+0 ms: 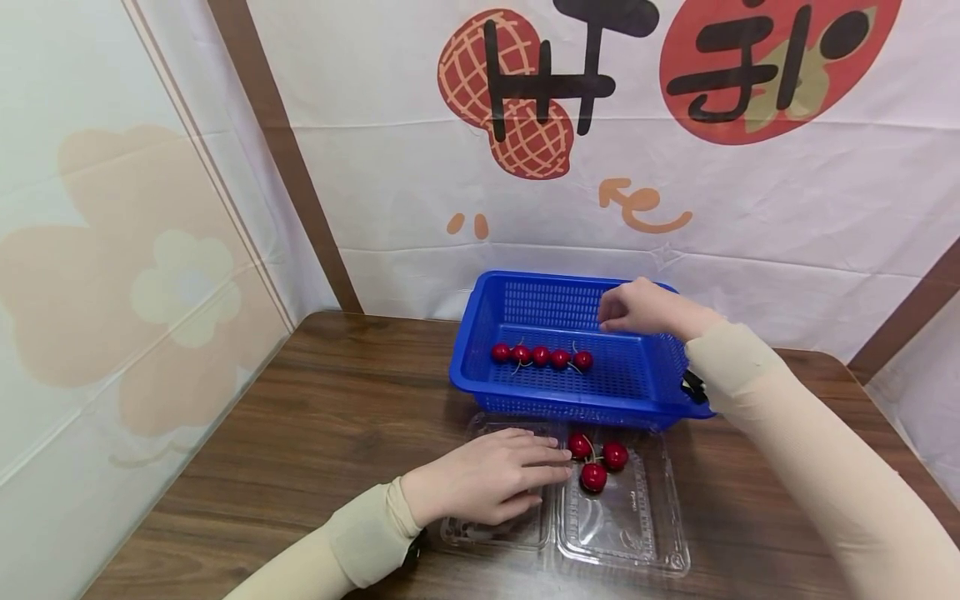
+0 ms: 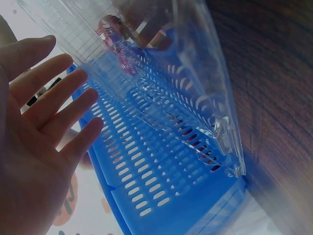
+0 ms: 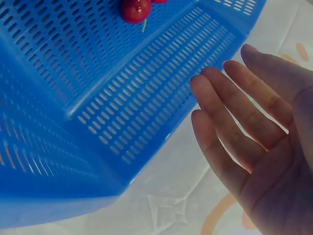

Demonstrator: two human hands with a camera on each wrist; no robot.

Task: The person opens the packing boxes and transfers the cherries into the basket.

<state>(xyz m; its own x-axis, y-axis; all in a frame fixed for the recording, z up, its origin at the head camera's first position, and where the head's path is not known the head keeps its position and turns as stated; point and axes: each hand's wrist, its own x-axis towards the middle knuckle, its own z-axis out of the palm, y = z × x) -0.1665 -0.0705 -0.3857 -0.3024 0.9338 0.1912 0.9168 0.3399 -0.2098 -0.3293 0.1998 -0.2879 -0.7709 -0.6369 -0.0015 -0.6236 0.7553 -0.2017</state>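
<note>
My left hand (image 1: pixel 491 475) hovers over or rests on the left half of an open clear plastic clamshell box (image 1: pixel 609 537); contact cannot be told. Its fingers are extended with nothing in them, as the left wrist view confirms. In the box's right half lie three red cherries (image 1: pixel 594 477) with stems, just beyond the left fingertips. Behind the box stands a blue plastic basket (image 1: pixel 577 410), holding a row of several cherries (image 1: pixel 541 357). Above the basket's right side, my right hand (image 1: pixel 651 308) hangs with loosely bent fingers, holding nothing; in the right wrist view it is apart from the basket wall (image 3: pixel 156 88).
Everything stands on a brown wooden table (image 1: pixel 330 417). A printed white cloth (image 1: pixel 390 183) hangs close behind the basket, with another cloth panel (image 1: pixel 97 250) on the left. A small black object (image 1: pixel 693 387) shows at the basket's right end, partly behind the right wrist.
</note>
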